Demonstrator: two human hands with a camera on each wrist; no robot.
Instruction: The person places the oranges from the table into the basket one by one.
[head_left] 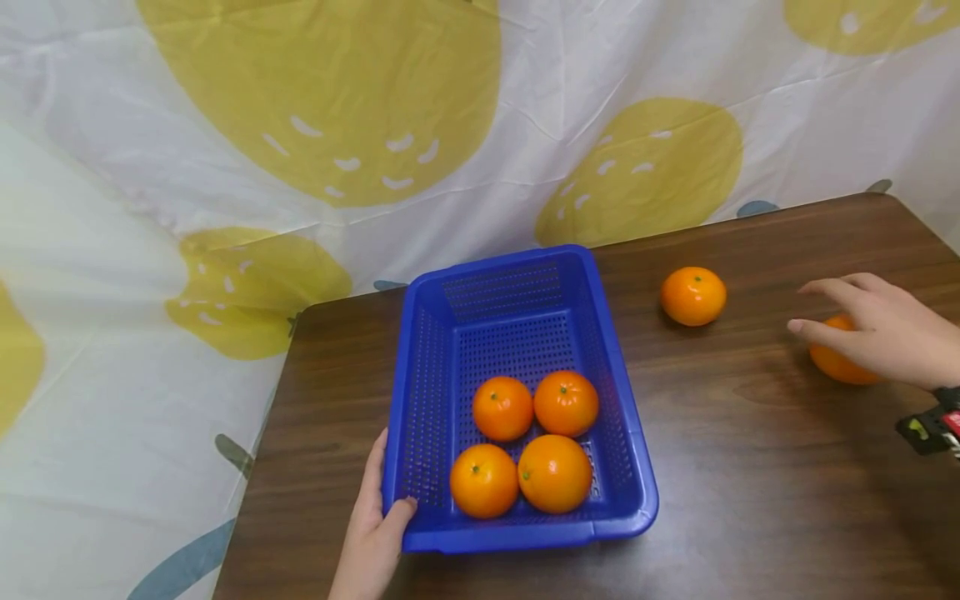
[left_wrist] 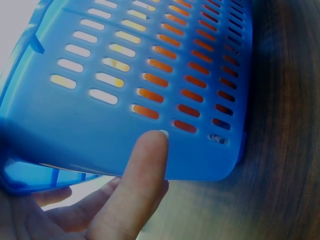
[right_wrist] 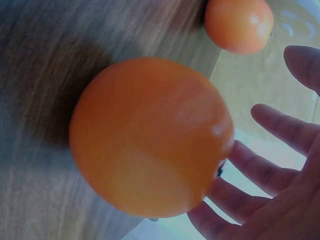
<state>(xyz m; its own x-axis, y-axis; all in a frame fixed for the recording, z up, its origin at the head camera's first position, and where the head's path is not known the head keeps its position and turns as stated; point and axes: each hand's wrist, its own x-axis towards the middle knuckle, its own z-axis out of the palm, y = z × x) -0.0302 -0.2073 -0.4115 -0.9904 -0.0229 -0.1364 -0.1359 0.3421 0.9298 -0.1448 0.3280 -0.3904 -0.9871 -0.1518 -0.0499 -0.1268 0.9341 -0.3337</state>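
My left hand (head_left: pixel 377 523) grips the near left corner of a blue plastic basket (head_left: pixel 618 523), thumb over the rim and the fingers along the outer side. In the left wrist view, the thumb (left_wrist: pixel 145 175) lies by the slotted wall. Several oranges (head_left: pixel 555 473) sit together in the basket's near half. My right hand (head_left: pixel 892 329) hovers over an orange (head_left: pixel 840 367) on the right side of the table, partly hiding it. The right wrist view has that orange (right_wrist: pixel 150 140) large beside spread, relaxed fingers (right_wrist: pixel 285 127).
Another orange (head_left: pixel 693 297) stands on the brown wooden table (head_left: pixel 720 467) between the basket and my right hand. A white cloth with yellow fruit prints (head_left: pixel 645 167) hangs behind the table's back edge. A strapped device (head_left: pixel 930 429) is on my right wrist.
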